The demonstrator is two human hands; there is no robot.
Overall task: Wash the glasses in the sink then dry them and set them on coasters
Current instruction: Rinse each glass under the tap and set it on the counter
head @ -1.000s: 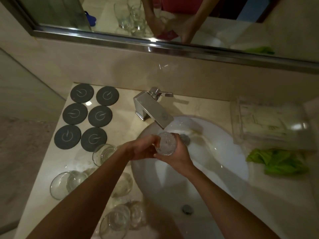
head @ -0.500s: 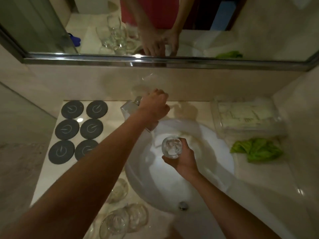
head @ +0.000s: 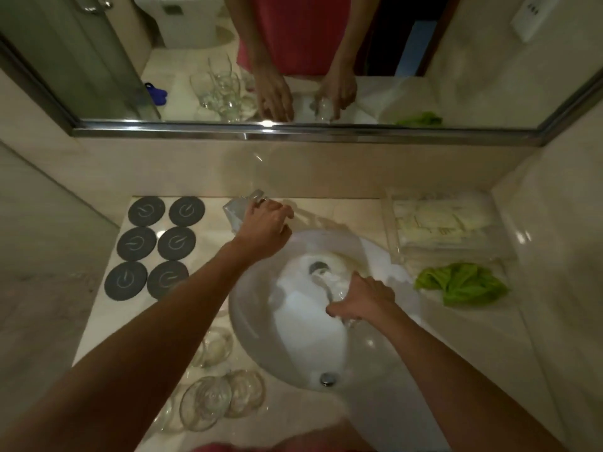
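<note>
**Rinse stage: one glass under the tap**

Six coasters (head: 156,247) lie bare at the bench's left, clear landing room. Unwashed glasses (head: 208,404) crowd the near-left edge. My left hand (head: 266,231) closes on the faucet (head: 236,210), I judge to control flow. My right hand (head: 362,300) grips the glass (head: 332,283) low inside the sink (head: 254,321). The green cloth (head: 461,283) waits at right.

Glass (head: 337,288) in sink (head: 261,321), underwater stream

A pale stone counter (head: 456,337) carries six dark coasters (head: 156,246) at left, glasses (head: 212,399) in front of them, a white sink (head: 254,314), a green cloth (head: 463,283) and a clear box (head: 447,226) at right.
</note>
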